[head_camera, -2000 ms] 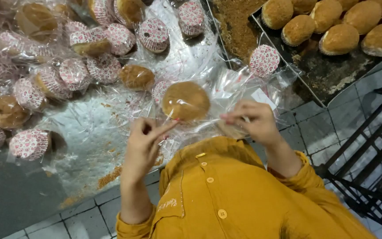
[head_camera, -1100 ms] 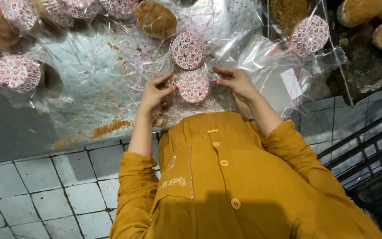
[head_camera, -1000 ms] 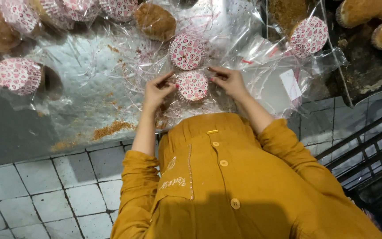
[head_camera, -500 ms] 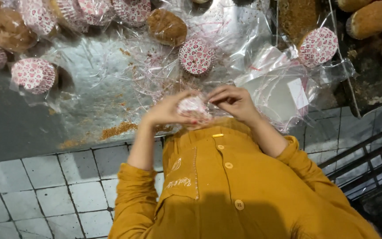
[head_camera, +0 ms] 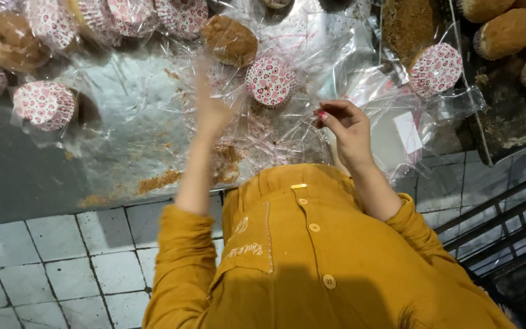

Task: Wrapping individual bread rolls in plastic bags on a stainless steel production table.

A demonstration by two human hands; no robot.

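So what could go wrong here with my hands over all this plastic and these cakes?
Your left hand is blurred in motion near the brown cake and could knock it. Crumbs scattered on the metal table might get into the clear bags by your right hand.

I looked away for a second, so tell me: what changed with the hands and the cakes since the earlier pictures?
Half a second ago both hands were together close to the body around a wrapped cake. Now the left hand has swung out, blurred, toward the bagged cake; the right hand has drawn apart, fingertips pinched, with nothing clearly held. The cakes and clear bags on the metal table lie as before.
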